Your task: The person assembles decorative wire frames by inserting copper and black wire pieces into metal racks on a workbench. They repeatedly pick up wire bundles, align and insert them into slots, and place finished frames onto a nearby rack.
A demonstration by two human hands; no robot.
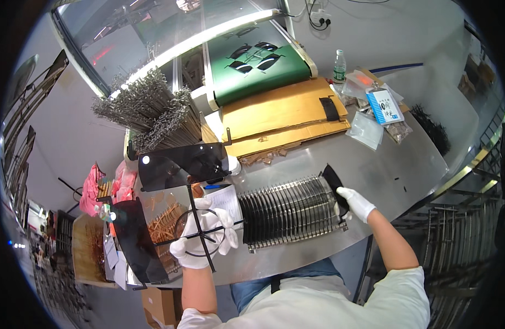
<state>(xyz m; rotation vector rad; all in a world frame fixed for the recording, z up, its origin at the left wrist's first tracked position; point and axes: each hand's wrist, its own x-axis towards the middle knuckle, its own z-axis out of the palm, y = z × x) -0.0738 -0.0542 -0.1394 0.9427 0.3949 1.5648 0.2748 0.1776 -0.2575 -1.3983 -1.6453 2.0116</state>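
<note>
My left hand (224, 218), in a white glove, is closed around the hub of a black cross-shaped rod frame (202, 235) with a ring about its middle. Two glossy dark curved panels sit at ends of the frame: an upper panel (178, 163) and a left panel (133, 233). Two other rod ends carry no panel. My right hand (358, 204), also gloved, pinches a single dark curved panel (332, 180) at the right end of a rack. That slatted rack (288, 215) holds a long row of upright dark panels on the metal table.
Behind lie a flat cardboard sheet (280, 118) and a green conveyor belt (219, 82) carrying a finished-looking four-panel frame (256, 56). Bundled metal rods (148, 109) stand back left. A bottle (339, 67), plastic bags (366, 130) and a blue-white card (385, 107) are back right.
</note>
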